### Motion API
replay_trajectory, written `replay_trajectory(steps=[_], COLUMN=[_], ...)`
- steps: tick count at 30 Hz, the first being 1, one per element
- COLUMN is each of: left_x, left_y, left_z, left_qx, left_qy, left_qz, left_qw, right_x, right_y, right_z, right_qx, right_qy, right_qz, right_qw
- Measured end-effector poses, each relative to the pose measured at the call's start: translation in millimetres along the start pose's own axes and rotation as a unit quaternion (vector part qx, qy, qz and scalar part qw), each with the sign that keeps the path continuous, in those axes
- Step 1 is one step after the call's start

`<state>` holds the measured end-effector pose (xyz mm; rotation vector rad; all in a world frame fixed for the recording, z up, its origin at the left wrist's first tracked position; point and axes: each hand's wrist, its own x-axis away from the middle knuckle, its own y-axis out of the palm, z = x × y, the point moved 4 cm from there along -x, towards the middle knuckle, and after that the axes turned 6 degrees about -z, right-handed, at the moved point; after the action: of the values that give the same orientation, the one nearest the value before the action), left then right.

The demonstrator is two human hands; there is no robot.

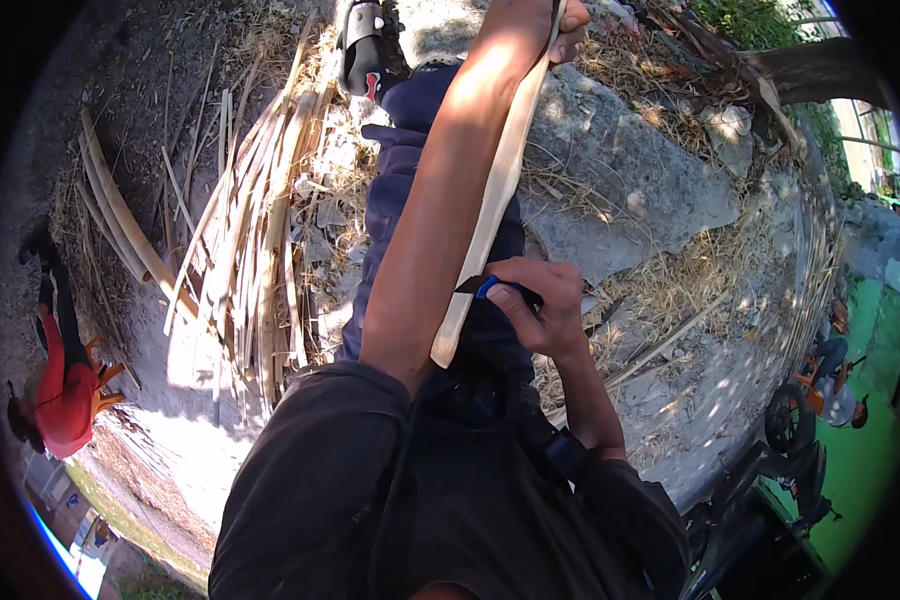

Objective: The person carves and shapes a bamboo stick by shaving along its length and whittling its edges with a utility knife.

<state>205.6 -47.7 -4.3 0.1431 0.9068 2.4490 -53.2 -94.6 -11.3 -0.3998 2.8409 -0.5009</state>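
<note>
I view the left hand [571, 32] at the far end of the wooden strip [500, 190], its fingers wrapped around the wood. The strip extends toward the near side along the right of the left forearm, above the dark trousers [394, 190]; its near end lies just beside the left elbow. I read the right hand [550, 305] as clenched on the knife [486, 287], with the dark blade across the near portion of the strip. I cannot tell how deep the edge sits. Left of the legs, I note a pile of cut strips [260, 235] on the ground. Right of the strip: a large rock [620, 150]. Far right, near side: a motorcycle [770, 490].
</note>
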Motion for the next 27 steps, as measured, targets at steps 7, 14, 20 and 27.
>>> replay_trajectory(steps=[7,14,20,27], left_x=[-2,0,-1,0], left_y=[-3,0,2,-9], left_z=[-2,0,-1,0], left_qx=[0.076,0.146,0.115,0.138], left_qy=[-0.011,-0.006,-0.039,-0.006], left_qz=[-0.015,-0.046,-0.059,-0.066], left_qw=[0.997,0.988,0.991,0.988], right_x=[-3,-7,2,-11], right_y=[-3,3,10,6], right_z=[-1,0,-7,-9], right_qx=[0.009,-0.005,-0.001,0.012], right_qy=[0.017,-0.021,0.013,-0.001], right_qz=[0.03,0.064,-0.02,0.055], right_qw=[0.999,0.998,1.0,0.998])
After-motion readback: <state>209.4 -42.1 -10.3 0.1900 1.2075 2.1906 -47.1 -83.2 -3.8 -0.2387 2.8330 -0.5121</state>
